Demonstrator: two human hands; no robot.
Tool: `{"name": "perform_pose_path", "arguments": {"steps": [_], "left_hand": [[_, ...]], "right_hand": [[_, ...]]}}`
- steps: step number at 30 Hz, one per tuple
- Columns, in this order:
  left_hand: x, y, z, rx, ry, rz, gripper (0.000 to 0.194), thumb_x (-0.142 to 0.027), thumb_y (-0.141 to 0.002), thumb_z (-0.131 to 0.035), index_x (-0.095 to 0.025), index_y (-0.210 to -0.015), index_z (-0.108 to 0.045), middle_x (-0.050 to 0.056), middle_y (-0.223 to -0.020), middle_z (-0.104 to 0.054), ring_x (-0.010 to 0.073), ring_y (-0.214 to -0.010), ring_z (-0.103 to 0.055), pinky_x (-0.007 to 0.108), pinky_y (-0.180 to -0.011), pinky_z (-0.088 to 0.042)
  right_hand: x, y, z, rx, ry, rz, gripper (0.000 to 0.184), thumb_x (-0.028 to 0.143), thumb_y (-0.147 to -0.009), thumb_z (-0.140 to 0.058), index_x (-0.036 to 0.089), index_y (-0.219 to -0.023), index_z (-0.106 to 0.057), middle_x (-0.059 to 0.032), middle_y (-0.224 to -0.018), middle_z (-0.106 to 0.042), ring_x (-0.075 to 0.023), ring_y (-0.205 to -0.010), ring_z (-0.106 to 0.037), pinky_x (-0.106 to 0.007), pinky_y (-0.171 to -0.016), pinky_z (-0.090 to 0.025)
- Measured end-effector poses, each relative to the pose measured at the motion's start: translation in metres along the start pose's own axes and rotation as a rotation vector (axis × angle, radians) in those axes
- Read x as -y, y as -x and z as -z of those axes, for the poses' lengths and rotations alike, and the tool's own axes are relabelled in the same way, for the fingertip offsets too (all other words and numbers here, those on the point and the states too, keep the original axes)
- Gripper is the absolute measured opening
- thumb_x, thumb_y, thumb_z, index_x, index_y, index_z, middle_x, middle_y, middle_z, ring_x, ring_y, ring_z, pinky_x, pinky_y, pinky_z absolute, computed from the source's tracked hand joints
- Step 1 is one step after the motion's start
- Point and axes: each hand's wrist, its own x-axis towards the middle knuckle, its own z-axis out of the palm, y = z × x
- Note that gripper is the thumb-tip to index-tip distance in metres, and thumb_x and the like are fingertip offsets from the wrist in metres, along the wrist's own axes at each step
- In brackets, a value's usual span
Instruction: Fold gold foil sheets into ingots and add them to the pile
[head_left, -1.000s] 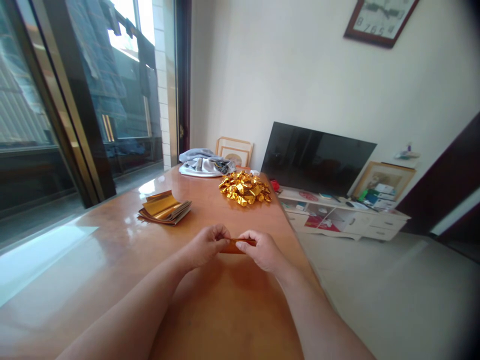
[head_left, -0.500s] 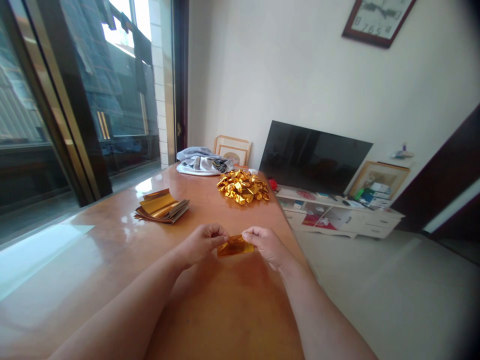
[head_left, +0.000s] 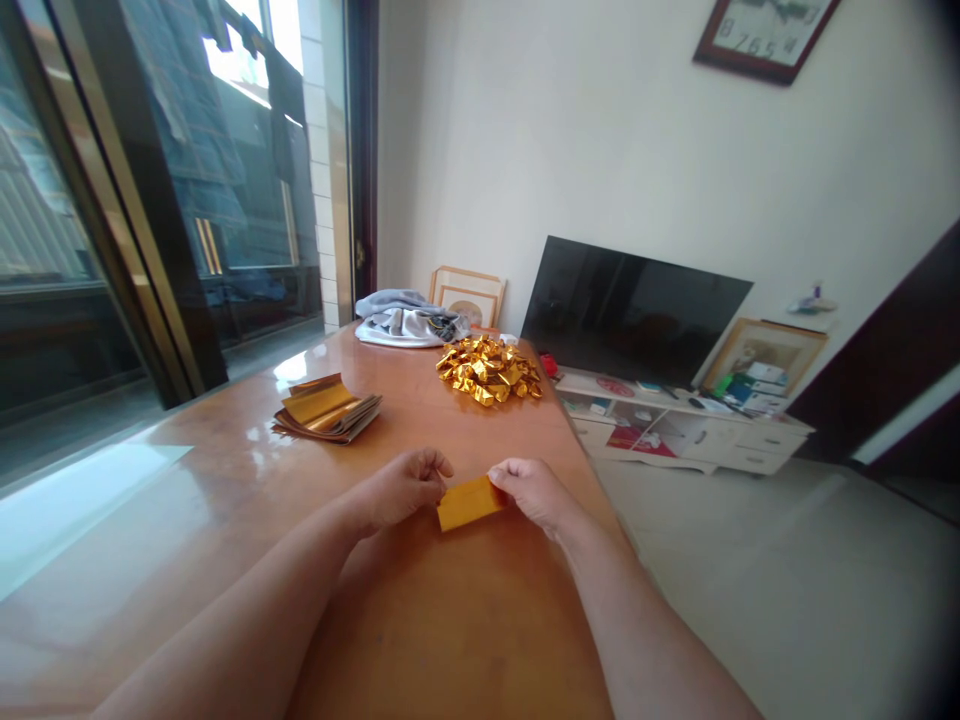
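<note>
One gold foil strip (head_left: 471, 503) sits between the two hands. The right hand (head_left: 529, 495) has its grip closed on the strip's right end; the left hand (head_left: 401, 490), fingers curled, is just beside the left end, contact unclear. On the wooden worktop (head_left: 202, 470): one stack of foil sheets (head_left: 327, 412), one heap of folded foil pieces (head_left: 488, 370), one grey garment (head_left: 407, 322). Beyond stands one dark television (head_left: 634, 300) on a white cabinet (head_left: 750, 445).

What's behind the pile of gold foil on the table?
Behind the gold foil pile sits a crumpled gray cloth and a picture frame, its bottom hidden behind the table.
</note>
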Motion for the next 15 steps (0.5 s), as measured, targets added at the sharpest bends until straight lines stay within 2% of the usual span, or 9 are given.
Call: {"name": "perform_pose_path", "arguments": {"steps": [3,5,7,10,15], "left_hand": [[0.003,-0.002,-0.001,-0.066,-0.065,0.000,0.031,-0.017,-0.069,-0.061,-0.018,-0.098,-0.054,-0.007,-0.063,-0.055,0.0083,-0.049,-0.044,0.019,-0.046,-0.027],[0.005,-0.004,0.000,-0.142,-0.135,0.019,0.030,-0.016,-0.067,-0.062,-0.019,-0.096,-0.054,-0.006,-0.063,-0.054,0.0088,-0.050,-0.044,0.019,-0.046,-0.027],[0.006,-0.006,0.001,-0.219,-0.209,0.039,0.029,-0.016,-0.065,-0.064,-0.020,-0.093,-0.055,-0.005,-0.065,-0.056,0.0101,-0.053,-0.048,0.020,-0.048,-0.029],[0.008,-0.008,0.002,-0.293,-0.312,0.064,0.026,-0.017,-0.063,-0.066,-0.020,-0.088,-0.057,-0.004,-0.066,-0.058,0.0123,-0.057,-0.052,0.021,-0.050,-0.031],[0.006,-0.009,0.001,-0.317,-0.441,0.085,0.023,-0.019,-0.062,-0.066,-0.021,-0.084,-0.061,-0.004,-0.067,-0.061,0.0141,-0.062,-0.055,0.021,-0.054,-0.034]], "right_hand": [[-0.006,-0.004,-0.001,-0.125,0.195,0.091,0.022,0.039,-0.082,-0.062,0.017,-0.082,-0.065,-0.0001,-0.073,-0.063,-0.0143,-0.066,-0.053,-0.025,-0.060,-0.037],[-0.005,-0.003,-0.004,-0.264,0.360,0.207,0.015,0.033,-0.081,-0.064,0.019,-0.088,-0.065,-0.0018,-0.084,-0.067,-0.0160,-0.075,-0.057,-0.026,-0.066,-0.040],[0.000,0.002,-0.009,-0.307,0.500,0.329,0.008,0.027,-0.082,-0.062,0.021,-0.087,-0.064,-0.0016,-0.086,-0.066,-0.0163,-0.080,-0.058,-0.026,-0.069,-0.041],[0.010,0.013,-0.019,-0.115,0.618,0.453,0.010,0.021,-0.086,-0.058,0.021,-0.077,-0.063,-0.0002,-0.079,-0.065,-0.0143,-0.076,-0.057,-0.024,-0.068,-0.040],[0.017,0.023,-0.032,0.118,0.789,0.512,0.014,0.016,-0.085,-0.058,0.021,-0.079,-0.070,-0.0022,-0.085,-0.067,-0.0149,-0.082,-0.058,-0.025,-0.075,-0.042]]}}
